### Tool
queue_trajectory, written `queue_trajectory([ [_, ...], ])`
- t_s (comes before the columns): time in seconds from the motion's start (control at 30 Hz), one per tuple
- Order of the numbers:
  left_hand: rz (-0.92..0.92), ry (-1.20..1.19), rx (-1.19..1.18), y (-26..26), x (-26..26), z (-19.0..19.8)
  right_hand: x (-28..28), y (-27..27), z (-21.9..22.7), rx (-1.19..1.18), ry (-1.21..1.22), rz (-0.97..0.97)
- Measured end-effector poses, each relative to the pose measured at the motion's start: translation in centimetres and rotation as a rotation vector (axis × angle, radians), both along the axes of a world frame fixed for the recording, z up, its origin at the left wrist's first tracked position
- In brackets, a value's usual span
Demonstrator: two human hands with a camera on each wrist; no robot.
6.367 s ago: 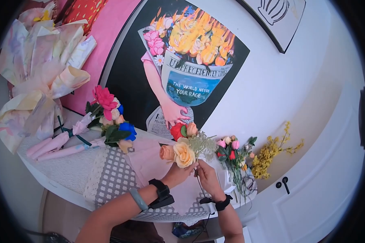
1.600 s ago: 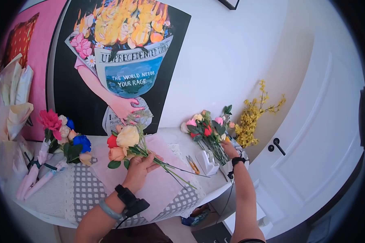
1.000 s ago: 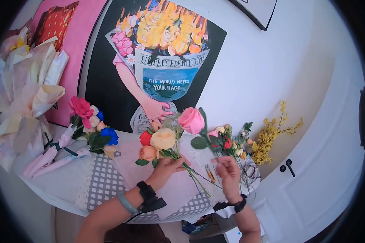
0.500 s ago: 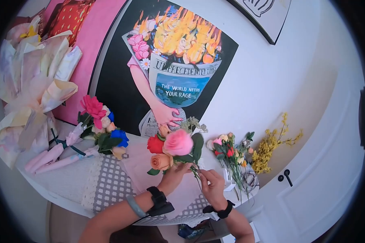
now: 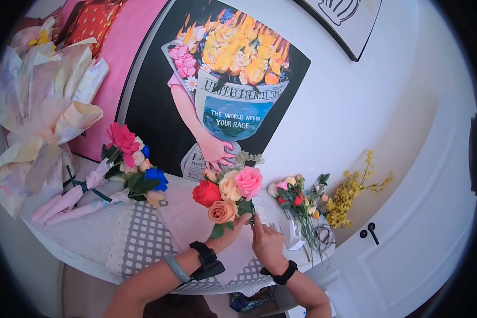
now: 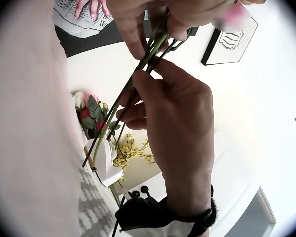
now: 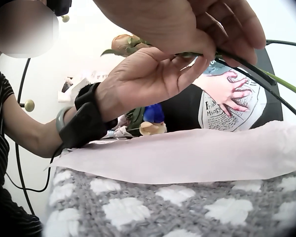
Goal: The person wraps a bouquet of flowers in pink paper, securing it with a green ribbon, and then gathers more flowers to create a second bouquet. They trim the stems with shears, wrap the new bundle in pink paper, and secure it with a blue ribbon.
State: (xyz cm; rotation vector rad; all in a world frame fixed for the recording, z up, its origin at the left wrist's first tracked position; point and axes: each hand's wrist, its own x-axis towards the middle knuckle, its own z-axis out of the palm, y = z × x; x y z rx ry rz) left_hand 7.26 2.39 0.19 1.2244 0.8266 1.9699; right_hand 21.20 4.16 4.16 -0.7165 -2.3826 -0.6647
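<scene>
In the head view my left hand (image 5: 229,236) grips a small bunch of roses by its stems, above the pink paper (image 5: 183,222). The bunch has a pink rose (image 5: 248,182), a cream rose (image 5: 229,186), a red rose (image 5: 206,194) and an orange-peach rose (image 5: 222,211), with pale filler sprigs (image 5: 247,158) behind. My right hand (image 5: 269,246) pinches the stems close beside the left. Seen from the left wrist, dark and green stems (image 6: 106,129) run down past the right thumb and fingers. The right wrist view shows the stems (image 7: 259,70) below the right fingers.
Loose flowers (image 5: 297,199) lie at the right beside a white holder (image 5: 294,235) and yellow sprays (image 5: 344,208). A pink-wrapped bouquet (image 5: 123,142) and a large paper-wrapped bouquet (image 5: 42,122) are at the left. A painting (image 5: 233,95) leans on the wall behind the table.
My right hand reached to the loose flowers on the right and brought back a pink rose. That rose now stands in the bunch, and both hands are together at the stems.
</scene>
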Motion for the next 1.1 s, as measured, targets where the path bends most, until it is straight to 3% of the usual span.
queue_trajectory([
  [0.37,-0.079,-0.068,-0.054,0.3,-0.9,-0.6,-0.2,-0.1,-0.1,0.027,-0.088,0.002],
  [0.6,-0.163,-0.161,-0.116,-0.8,-1.0,1.1,-0.2,0.3,-0.1,-0.018,-0.076,0.011],
  [0.7,-0.183,-0.067,-0.097,-0.3,-1.6,0.4,-0.1,0.3,-0.4,-0.030,-0.058,0.013],
  [0.8,-0.162,-0.061,-0.130,-0.7,-1.7,0.8,0.4,0.1,1.9,-0.228,-0.092,0.018],
  [0.87,-0.136,-0.074,-0.142,-0.7,-2.1,1.1,2.2,2.8,4.0,-0.301,0.138,0.122],
  [0.93,-0.138,-0.116,-0.151,-1.1,-2.5,1.9,4.6,6.2,5.9,-0.586,0.338,0.018],
  [1.0,-0.143,-0.142,-0.161,-1.0,-2.6,1.9,7.5,10.4,4.1,-0.645,0.172,-0.059],
  [1.07,-0.162,-0.112,-0.163,-1.4,-2.0,2.1,10.5,15.3,-2.0,-0.464,-0.121,-0.127],
  [1.1,-0.149,-0.103,-0.158,-1.7,-1.8,2.2,9.8,13.4,-1.7,-0.555,-0.296,-0.316],
])
